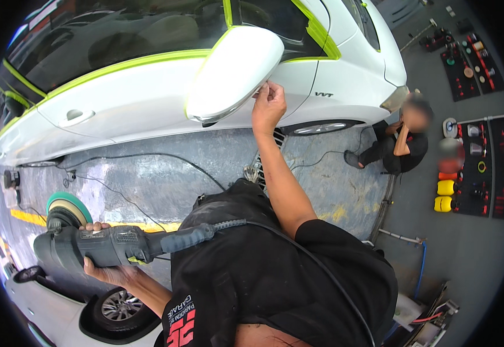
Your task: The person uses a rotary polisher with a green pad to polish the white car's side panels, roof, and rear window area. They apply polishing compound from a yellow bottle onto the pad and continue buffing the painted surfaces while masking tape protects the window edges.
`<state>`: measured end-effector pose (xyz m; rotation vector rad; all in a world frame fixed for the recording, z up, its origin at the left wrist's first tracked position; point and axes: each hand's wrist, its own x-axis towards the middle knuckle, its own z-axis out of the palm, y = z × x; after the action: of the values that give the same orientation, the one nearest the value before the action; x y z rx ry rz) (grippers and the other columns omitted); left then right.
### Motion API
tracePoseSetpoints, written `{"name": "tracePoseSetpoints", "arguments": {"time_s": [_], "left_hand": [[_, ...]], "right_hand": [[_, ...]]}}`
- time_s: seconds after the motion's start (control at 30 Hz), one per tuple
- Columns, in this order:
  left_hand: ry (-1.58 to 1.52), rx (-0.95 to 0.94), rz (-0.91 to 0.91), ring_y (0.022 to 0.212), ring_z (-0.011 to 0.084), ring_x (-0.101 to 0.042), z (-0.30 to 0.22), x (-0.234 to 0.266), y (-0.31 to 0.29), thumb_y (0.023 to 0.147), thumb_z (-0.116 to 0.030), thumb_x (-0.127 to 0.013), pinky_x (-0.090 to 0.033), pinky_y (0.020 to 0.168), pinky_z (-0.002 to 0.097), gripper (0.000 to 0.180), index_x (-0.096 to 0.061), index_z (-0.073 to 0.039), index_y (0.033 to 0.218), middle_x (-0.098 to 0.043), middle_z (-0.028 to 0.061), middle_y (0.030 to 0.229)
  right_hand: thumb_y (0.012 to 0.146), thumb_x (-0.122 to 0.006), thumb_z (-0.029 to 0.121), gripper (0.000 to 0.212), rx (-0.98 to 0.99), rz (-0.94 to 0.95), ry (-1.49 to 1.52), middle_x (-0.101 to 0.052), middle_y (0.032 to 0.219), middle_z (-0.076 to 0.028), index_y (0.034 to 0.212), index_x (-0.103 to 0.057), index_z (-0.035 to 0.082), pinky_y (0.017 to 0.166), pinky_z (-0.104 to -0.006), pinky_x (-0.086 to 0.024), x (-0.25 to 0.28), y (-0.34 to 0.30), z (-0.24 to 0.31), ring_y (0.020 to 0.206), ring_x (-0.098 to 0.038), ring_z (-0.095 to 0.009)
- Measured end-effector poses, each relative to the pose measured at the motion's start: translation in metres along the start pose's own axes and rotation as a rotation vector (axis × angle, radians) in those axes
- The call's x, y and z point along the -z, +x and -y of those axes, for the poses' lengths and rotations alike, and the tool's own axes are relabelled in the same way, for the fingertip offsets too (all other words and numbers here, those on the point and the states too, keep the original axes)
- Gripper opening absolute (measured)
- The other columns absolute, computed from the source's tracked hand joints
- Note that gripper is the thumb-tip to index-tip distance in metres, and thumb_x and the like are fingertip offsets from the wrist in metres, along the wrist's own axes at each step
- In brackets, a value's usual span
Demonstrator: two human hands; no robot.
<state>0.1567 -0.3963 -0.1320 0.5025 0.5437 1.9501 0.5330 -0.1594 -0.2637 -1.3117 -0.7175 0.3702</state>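
My left hand [112,274] is wrapped round a black car polisher [106,243], held at my left side. Its round pad [70,202] has a green rim and faces toward the car. From the polisher's tail a cable [307,248] runs over my shirt. My right hand [270,110] is raised to the lower edge of the white side mirror [237,66], thumb and fingers pinched together. Whatever is between those fingertips is too small to make out. Bright green masking tape [142,61] borders the windows of the white car [142,92] and part of the mirror.
A person [405,139] in dark clothes crouches by the car's front end. Tool boards [500,168] with pads and yellow-capped items line the right wall. Cables [148,155] lie on the grey floor, crossing near a drain grate [278,139]. Another car [61,301] stands behind me.
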Motion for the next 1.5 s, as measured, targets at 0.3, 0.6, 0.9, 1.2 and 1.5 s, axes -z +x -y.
{"name": "tracePoseSetpoints", "arguments": {"time_s": [0.3, 0.6, 0.9, 1.2, 1.5], "left_hand": [[-0.002, 0.007, -0.032, 0.119, 0.0298, -0.051, 0.003, 0.001, 0.003, 0.081, -0.024, -0.071, -0.038, 0.117, 0.0454, 0.069, -0.042, 0.005, 0.136, -0.049, 0.0179, 0.120], [0.045, -0.035, -0.064, 0.118, 0.0310, -0.054, -0.014, 0.019, 0.009, 0.081, -0.031, -0.073, -0.041, 0.113, 0.0464, 0.073, -0.045, 0.004, 0.139, -0.053, 0.0175, 0.125], [0.047, -0.124, -0.133, 0.109, 0.0275, -0.061, -0.036, 0.031, -0.005, 0.077, -0.032, -0.076, -0.052, 0.100, 0.0485, 0.078, -0.045, -0.004, 0.142, -0.057, 0.0130, 0.121], [0.072, -0.342, 0.091, 0.096, 0.0351, -0.067, -0.059, 0.017, 0.030, 0.066, -0.028, -0.082, -0.056, 0.092, 0.0504, 0.087, -0.043, -0.002, 0.139, -0.059, 0.0183, 0.108], [0.132, -0.493, 0.426, 0.092, 0.0388, -0.067, -0.109, 0.008, 0.098, 0.066, -0.021, -0.090, -0.055, 0.086, 0.0561, 0.091, -0.039, -0.002, 0.139, -0.059, 0.0224, 0.106]], "right_hand": [[0.091, -0.069, 0.010, 0.025, 0.385, 0.286, -0.567, -0.069, 0.086, -0.015, 0.114, -0.067, -0.001, 0.071, -0.0380, -0.054, 0.059, -0.022, 0.001, 0.074, -0.069, -0.028], [0.097, -0.070, 0.025, 0.059, -0.687, 0.557, -0.029, -0.070, 0.119, -0.012, 0.148, -0.050, 0.002, 0.078, -0.0333, -0.056, 0.105, -0.080, -0.034, 0.096, -0.069, -0.018], [0.096, -0.067, 0.038, 0.058, -0.074, 1.210, -0.641, -0.071, 0.113, -0.021, 0.140, -0.058, 0.002, 0.091, -0.0456, -0.054, 0.057, -0.117, -0.102, 0.103, -0.068, -0.035], [0.102, -0.064, 0.040, 0.061, -0.610, 1.954, 0.074, -0.067, 0.118, -0.008, 0.150, -0.049, 0.004, 0.086, -0.0338, -0.055, -0.054, -0.199, -0.002, 0.099, -0.065, -0.016], [0.089, -0.080, 0.030, 0.079, -0.536, 2.964, 0.243, -0.065, 0.117, -0.009, 0.152, -0.041, 0.003, 0.091, -0.0299, -0.052, -0.207, -0.233, 0.167, 0.100, -0.063, -0.013]]}}
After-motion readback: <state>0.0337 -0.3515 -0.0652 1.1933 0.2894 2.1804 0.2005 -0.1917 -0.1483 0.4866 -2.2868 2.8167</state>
